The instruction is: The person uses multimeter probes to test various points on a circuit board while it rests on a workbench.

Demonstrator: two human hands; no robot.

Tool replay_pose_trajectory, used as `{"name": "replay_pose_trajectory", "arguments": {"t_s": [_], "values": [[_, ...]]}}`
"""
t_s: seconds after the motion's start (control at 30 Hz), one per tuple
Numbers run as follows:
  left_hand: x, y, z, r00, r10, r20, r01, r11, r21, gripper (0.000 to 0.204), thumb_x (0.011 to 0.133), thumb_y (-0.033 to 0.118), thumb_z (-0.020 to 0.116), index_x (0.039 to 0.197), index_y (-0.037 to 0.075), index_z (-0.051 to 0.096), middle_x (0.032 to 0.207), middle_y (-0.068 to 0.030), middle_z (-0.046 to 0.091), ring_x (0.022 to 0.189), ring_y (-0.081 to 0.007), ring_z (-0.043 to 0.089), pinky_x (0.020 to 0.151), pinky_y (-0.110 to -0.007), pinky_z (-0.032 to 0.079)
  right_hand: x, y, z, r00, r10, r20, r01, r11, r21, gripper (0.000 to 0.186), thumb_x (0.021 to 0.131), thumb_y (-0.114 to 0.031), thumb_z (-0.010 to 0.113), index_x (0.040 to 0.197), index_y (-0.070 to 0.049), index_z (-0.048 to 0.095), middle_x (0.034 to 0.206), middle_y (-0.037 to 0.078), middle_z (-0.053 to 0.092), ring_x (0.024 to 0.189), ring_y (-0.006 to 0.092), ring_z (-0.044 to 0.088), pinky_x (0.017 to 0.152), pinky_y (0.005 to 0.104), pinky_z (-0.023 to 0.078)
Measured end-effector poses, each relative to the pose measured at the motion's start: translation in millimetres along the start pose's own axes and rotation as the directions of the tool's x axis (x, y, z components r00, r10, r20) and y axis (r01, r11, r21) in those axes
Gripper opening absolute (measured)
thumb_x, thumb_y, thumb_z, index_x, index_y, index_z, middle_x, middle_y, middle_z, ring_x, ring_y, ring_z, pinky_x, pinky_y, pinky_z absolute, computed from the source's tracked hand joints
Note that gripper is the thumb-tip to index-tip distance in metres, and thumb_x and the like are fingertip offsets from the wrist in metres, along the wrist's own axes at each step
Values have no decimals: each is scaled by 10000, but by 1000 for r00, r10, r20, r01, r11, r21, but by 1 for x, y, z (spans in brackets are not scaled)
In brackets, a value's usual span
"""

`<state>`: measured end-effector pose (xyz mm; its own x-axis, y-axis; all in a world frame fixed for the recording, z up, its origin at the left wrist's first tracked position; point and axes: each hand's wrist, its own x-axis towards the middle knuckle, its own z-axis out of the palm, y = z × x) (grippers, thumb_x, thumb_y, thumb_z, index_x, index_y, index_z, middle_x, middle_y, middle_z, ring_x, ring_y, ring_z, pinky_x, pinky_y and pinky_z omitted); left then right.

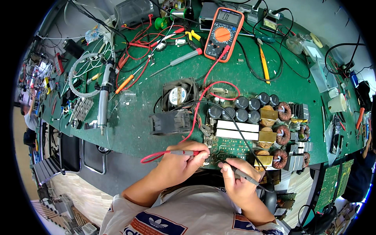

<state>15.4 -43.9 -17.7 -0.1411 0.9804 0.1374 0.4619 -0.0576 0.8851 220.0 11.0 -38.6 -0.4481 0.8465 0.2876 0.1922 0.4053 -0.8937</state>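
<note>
My left hand (183, 161) is closed around a red test probe (181, 152) with a grey grip, its tip end at the left edge of a green power circuit board (231, 147). My right hand (238, 182) pinches a black test probe (246, 176) with a grey grip, pointing at the board's near edge. Whether either tip touches metal is too small to tell. The board carries black capacitors (242, 102), white blocks (237, 130), yellow-wrapped transformers (268, 114) and copper coils (283, 134). Red and black leads run over the table to an orange multimeter (223, 35).
Two black fans (170, 123) sit left of the board. A grey screwdriver (178, 62), an orange-handled tool (125, 83), a yellow one (263, 64) and tangled red leads (137, 47) lie behind. A grey cylinder tool (103, 103) stretches along the left; a white cup (337, 103) stands at right.
</note>
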Motion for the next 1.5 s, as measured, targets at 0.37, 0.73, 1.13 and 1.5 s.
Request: {"name": "replay_pose_trajectory", "arguments": {"t_s": [0.37,0.73,1.13,1.5], "values": [[7,4,-2,993,-100,56,100,995,1,154,1011,111,628,1006,-33,684,786,-88,711,739,-155,710,648,-293,538,-1,-1,-1,998,55,-11,-55,998,-1,175,883,-38,788,1000,33,679,847,172,724,703,305,718,647,354,569],[10,3,1,1000,-3,22,3,1000,-11,104,981,84,657,983,-17,680,755,-128,678,642,-261,668,600,-359,517,-1,-2,2,1000,16,-25,-17,1000,-19,181,893,-59,784,1012,21,674,829,170,719,669,293,705,614,353,553],[-1,2,-1,985,171,-4,-171,985,13,91,924,35,697,1011,8,687,867,-130,691,741,-269,667,682,-358,531,9,-14,3,1000,8,15,-6,993,-120,191,888,-31,777,1021,25,652,822,173,693,655,318,680,588,369,536],[4,-7,2,994,109,-25,-109,994,2,86,960,55,658,1010,-13,674,875,-133,694,747,-246,674,666,-345,528,0,3,7,991,-113,-71,116,993,30,178,874,35,749,1015,53,642,858,192,704,738,339,710,682,366,579]]}}
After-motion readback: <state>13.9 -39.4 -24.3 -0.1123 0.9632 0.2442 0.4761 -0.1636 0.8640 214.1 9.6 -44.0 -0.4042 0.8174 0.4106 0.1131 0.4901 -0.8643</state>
